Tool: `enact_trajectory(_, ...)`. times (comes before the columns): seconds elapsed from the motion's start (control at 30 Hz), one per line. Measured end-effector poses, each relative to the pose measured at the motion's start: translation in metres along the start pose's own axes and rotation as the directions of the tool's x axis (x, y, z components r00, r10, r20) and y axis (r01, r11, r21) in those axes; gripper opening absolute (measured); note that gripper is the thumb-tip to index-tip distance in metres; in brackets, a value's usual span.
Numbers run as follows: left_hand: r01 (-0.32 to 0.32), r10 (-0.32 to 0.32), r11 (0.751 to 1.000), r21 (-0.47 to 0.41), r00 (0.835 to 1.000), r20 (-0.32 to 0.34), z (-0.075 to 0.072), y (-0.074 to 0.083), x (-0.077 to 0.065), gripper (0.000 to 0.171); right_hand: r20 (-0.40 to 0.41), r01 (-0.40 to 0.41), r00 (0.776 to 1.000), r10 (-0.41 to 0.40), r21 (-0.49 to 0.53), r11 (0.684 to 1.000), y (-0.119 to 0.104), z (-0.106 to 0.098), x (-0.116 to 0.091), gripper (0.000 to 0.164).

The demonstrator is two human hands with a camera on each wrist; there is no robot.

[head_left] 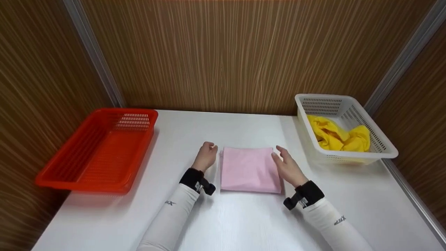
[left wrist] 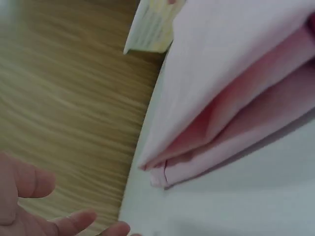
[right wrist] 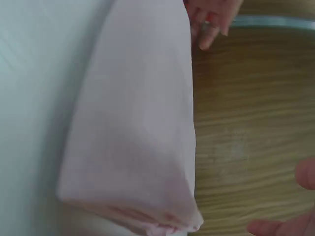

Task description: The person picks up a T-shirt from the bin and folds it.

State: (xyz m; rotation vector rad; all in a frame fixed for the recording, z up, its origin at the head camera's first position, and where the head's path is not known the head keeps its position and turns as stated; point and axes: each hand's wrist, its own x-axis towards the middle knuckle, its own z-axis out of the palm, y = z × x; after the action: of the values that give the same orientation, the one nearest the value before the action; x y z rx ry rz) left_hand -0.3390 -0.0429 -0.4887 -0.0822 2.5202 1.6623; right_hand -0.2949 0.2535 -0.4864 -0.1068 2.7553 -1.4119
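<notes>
A pink cloth (head_left: pixel 249 170), folded into a flat, near-square stack, lies on the white table between both hands. Its layered folds show along the side in the left wrist view, where the cloth (left wrist: pixel 221 83) fills the upper right. Just left of it is my left hand (head_left: pixel 205 157), with the fingers loosely bent and nothing in them. At the cloth's right edge my right hand (head_left: pixel 288 168) has its thumb and fingers spread apart, the thumb close by the upper right corner. In the right wrist view the fingertips (right wrist: pixel 307 174) are apart from the cloth (right wrist: pixel 133 108).
A red plastic basket (head_left: pixel 127 188) stands at the left of the table (head_left: pixel 244 223). At the back right is a white basket (head_left: pixel 360 153) with crumpled yellow cloth (head_left: pixel 334 134) inside. Wood-grain panels (head_left: pixel 209 52) wall the table at the back and sides.
</notes>
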Motion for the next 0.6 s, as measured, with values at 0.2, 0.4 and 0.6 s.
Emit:
enact_trajectory(0.2, -0.304, 0.242, 0.902, 0.306, 0.944, 0.224, 0.033, 0.01, -0.059, 0.06, 0.111, 0.206, 0.977, -0.184, -0.244, 0.948, -0.014, 0.024, -0.047, 0.07)
enact_trajectory(0.4, -0.462, 0.215, 0.66, 0.593, 0.872, 0.44, 0.048, 0.012, -0.103, 0.07, 0.197, 0.201, 0.972, -0.129, -0.412, 0.889, -0.017, 0.038, -0.079, 0.075)
enact_trajectory(0.6, -0.482, 0.136, 0.505, 0.716, 0.864, 0.485, 0.051, 0.011, -0.116, 0.06, 0.272, 0.215, 0.958, -0.092, -0.468, 0.857, -0.014, 0.041, -0.091, 0.074)
